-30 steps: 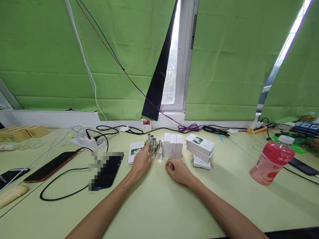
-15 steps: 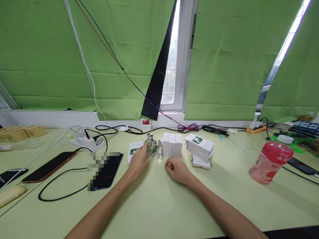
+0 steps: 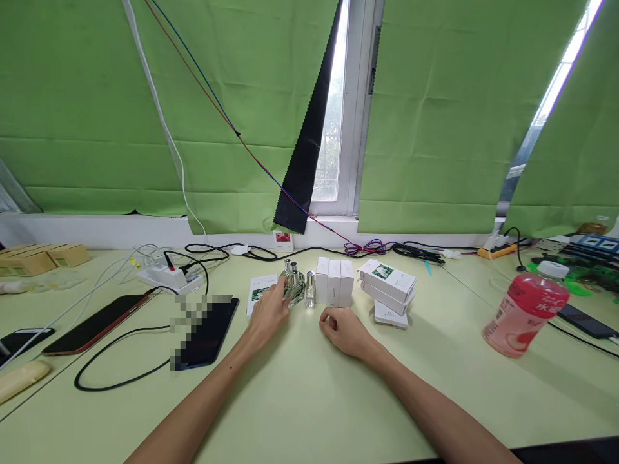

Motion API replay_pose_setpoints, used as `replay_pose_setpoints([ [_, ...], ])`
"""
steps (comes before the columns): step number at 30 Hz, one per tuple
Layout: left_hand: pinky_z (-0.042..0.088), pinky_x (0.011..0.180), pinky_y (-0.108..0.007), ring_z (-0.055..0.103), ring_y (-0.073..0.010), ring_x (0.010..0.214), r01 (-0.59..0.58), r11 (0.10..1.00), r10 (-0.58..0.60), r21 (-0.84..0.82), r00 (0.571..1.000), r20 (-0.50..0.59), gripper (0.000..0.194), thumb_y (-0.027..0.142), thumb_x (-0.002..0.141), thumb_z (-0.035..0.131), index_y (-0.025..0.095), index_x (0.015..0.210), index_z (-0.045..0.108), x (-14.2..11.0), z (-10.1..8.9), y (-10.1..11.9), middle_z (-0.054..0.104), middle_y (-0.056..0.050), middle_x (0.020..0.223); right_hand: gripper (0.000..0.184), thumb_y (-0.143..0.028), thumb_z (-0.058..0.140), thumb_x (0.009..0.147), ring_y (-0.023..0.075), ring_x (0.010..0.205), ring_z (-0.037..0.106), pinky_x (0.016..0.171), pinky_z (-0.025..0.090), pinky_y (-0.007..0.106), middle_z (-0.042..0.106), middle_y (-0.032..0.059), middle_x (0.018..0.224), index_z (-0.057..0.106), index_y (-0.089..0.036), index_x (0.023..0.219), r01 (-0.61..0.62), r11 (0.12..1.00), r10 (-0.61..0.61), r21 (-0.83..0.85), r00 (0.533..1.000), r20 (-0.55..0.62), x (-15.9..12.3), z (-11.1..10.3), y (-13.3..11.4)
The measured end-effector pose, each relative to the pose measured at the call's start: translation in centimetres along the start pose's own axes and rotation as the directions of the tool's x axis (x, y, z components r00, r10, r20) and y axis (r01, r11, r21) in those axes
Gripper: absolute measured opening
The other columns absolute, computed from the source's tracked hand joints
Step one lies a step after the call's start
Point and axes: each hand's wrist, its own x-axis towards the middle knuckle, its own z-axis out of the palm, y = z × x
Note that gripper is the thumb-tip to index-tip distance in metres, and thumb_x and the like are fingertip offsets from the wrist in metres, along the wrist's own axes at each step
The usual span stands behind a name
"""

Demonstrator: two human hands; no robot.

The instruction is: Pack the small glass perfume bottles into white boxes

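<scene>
My left hand (image 3: pixel 271 309) is at a cluster of small glass spray bottles (image 3: pixel 295 281) with silver caps, its fingers closed against the nearest bottle; part of the grip is hidden. Just right of the cluster, one clear bottle (image 3: pixel 310 290) stands upright by itself. Behind the left hand lies a flat white box (image 3: pixel 258 290) with a green picture. My right hand (image 3: pixel 345 330) rests on the table with curled fingers and nothing visible in them. Beyond it stand three upright white boxes (image 3: pixel 334 283). Further right, more white boxes (image 3: pixel 388 281) are piled flat.
A pink drink bottle (image 3: pixel 526 310) stands at the right. To the left lie a dark phone (image 3: pixel 207 335), another phone (image 3: pixel 97 324) and a white power strip (image 3: pixel 167 277) with trailing cables. Black cable (image 3: pixel 416 252) runs along the back edge below green curtains (image 3: pixel 459 129).
</scene>
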Motion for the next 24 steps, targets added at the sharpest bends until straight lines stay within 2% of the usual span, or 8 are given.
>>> replay_pose_setpoints([
  [6, 0.04, 0.064, -0.03, 0.067, -0.0287, 0.093, -0.001, 1.0, 0.001, -0.005, 1.0, -0.011, 0.026, 0.024, 0.093, 0.049, 0.022, 0.119, 0.049, -0.3, 0.0, 0.5, 0.068, -0.011, 0.107, 0.015, -0.011, 0.057, 0.084, 0.0125, 0.055, 0.054, 0.058, 0.036, 0.023, 0.064, -0.002, 0.061, 0.069, -0.019, 0.081, 0.003, 1.0, -0.003, -0.004, 1.0, -0.009, 0.0, 0.1, 0.0],
  [12, 0.042, 0.069, -0.03, 0.067, -0.0292, 0.096, 0.002, 1.0, -0.002, -0.002, 1.0, -0.025, 0.036, 0.034, 0.095, 0.051, 0.02, 0.128, 0.047, -0.4, 0.8, 0.7, 0.068, -0.012, 0.106, 0.015, -0.011, 0.057, 0.084, 0.012, 0.055, 0.052, 0.057, 0.036, 0.022, 0.063, -0.0024, 0.06, 0.068, -0.018, 0.081, -0.004, 1.0, 0.004, 0.007, 1.0, 0.004, 0.0, 0.0, -0.1],
  [15, 0.041, 0.068, -0.03, 0.068, -0.0286, 0.094, -0.007, 1.0, 0.007, 0.004, 1.0, -0.01, 0.038, 0.033, 0.097, 0.048, 0.02, 0.132, 0.046, -0.2, 1.0, 0.6, 0.069, -0.011, 0.103, 0.014, -0.011, 0.056, 0.085, 0.0119, 0.055, 0.052, 0.058, 0.036, 0.022, 0.063, -0.0024, 0.061, 0.068, -0.018, 0.081, -0.01, 1.0, 0.01, 0.006, 1.0, 0.01, 0.0, -0.1, -0.2],
  [21, 0.041, 0.069, -0.03, 0.067, -0.0308, 0.099, 0.014, 1.0, -0.015, 0.026, 0.998, 0.053, 0.045, 0.03, 0.093, 0.053, 0.02, 0.136, 0.044, -0.4, -0.1, 0.9, 0.069, -0.012, 0.104, 0.013, -0.012, 0.057, 0.085, 0.012, 0.056, 0.053, 0.059, 0.036, 0.022, 0.063, -0.002, 0.061, 0.068, -0.018, 0.081, -0.008, 1.0, 0.008, 0.001, 1.0, 0.017, -0.1, 0.0, -0.1],
  [24, 0.041, 0.071, -0.031, 0.064, -0.0323, 0.105, -0.002, 0.999, -0.003, 0.043, 0.994, 0.109, 0.041, 0.028, 0.089, 0.054, 0.02, 0.129, 0.049, -0.7, -0.9, 1.0, 0.069, -0.012, 0.107, 0.013, -0.013, 0.057, 0.085, 0.0121, 0.057, 0.053, 0.06, 0.037, 0.022, 0.064, -0.0015, 0.063, 0.069, -0.018, 0.083, -0.003, 1.0, 0.003, -0.004, 1.0, 0.014, 0.0, 0.1, 0.1],
])
